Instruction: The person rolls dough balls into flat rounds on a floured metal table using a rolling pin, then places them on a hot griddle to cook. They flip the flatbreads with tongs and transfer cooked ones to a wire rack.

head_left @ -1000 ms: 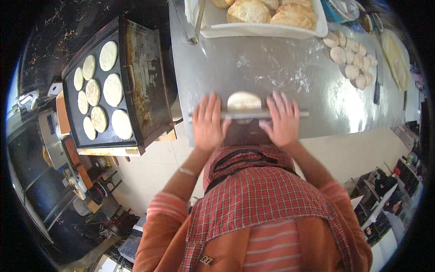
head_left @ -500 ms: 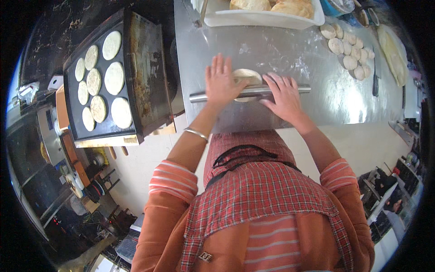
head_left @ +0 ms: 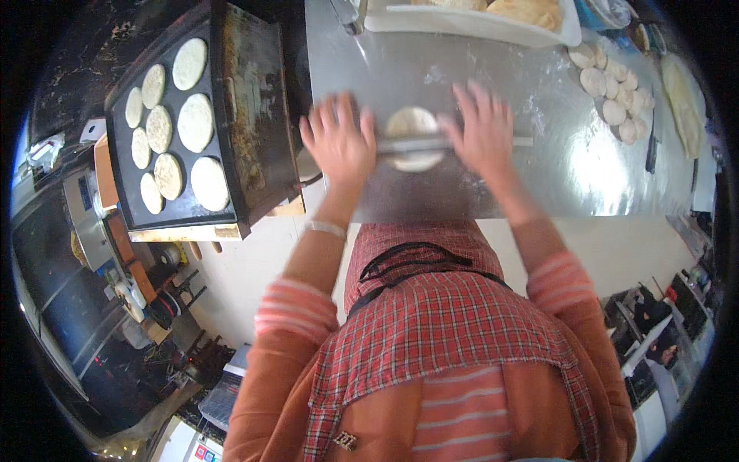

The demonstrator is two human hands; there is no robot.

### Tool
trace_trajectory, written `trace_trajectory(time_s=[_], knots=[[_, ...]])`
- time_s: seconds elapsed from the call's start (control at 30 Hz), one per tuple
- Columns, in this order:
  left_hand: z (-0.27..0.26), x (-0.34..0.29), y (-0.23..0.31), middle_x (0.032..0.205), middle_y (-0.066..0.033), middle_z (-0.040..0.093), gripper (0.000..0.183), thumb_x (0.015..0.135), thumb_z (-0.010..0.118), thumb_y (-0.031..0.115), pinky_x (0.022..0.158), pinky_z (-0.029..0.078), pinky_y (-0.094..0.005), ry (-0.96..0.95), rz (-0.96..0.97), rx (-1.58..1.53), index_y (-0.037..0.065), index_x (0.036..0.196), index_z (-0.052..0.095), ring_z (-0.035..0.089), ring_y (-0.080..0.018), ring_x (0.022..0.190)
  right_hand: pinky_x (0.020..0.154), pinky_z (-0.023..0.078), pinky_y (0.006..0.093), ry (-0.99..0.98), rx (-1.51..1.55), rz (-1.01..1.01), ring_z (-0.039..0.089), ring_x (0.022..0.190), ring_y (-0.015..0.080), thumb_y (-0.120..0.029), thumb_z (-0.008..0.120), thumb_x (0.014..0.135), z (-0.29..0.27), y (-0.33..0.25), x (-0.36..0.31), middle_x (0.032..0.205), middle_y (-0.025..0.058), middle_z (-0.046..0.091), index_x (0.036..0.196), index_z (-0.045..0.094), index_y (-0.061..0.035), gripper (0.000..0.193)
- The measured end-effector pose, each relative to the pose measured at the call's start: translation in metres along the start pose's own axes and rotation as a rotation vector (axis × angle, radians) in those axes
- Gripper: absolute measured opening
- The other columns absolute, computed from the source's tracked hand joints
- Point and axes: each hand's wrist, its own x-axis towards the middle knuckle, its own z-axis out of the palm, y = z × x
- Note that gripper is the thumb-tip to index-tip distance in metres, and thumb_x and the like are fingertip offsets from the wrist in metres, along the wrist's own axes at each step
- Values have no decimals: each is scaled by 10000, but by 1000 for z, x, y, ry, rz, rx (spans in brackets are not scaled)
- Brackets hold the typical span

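A metal rolling pin (head_left: 416, 144) lies crosswise over a round, flat piece of pale dough (head_left: 412, 120) near the front of the steel table. My left hand (head_left: 339, 140) rests over the pin's left end, fingers stretched out and spread. Over its right part lies my right hand (head_left: 483, 131), also flat with fingers apart and a little blurred. Between the two hands the dough shows above and below the pin.
At left a black griddle (head_left: 123, 173) carries several flat dough rounds (head_left: 195, 123). A white tray (head_left: 469, 37) with bread stands at the table's (head_left: 554, 189) far edge. Several dough balls (head_left: 613, 112), a knife (head_left: 652, 154) and a long pale dough piece (head_left: 682, 108) lie at right.
My hands have moved apart along the rolling pin, the left one outward to the left. The dough round now shows more fully between them. The view has shifted slightly.
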Motion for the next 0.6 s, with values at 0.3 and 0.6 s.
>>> trace_trajectory(time_s=[0.3, 0.6], knots=[[-27, -39, -2, 1521, -167, 412, 607, 968, 482, 455, 1130, 282, -531, -325, 93, 18, 69, 1436, 463, 362, -345, 1419, 1057, 359, 525, -85, 57, -80, 452, 1303, 358, -536, 576, 909, -17, -9, -50, 1449, 162, 460, 1359, 528, -85, 639], [38, 85, -15, 1491, -193, 425, 596, 949, 544, 425, 1123, 328, -484, 14, 62, -140, 31, 1389, 468, 385, -347, 1394, 995, 433, 474, -28, 19, 65, 508, 1224, 347, -536, 552, 928, 21, 9, 81, 1354, 162, 553, 1321, 533, -33, 638]])
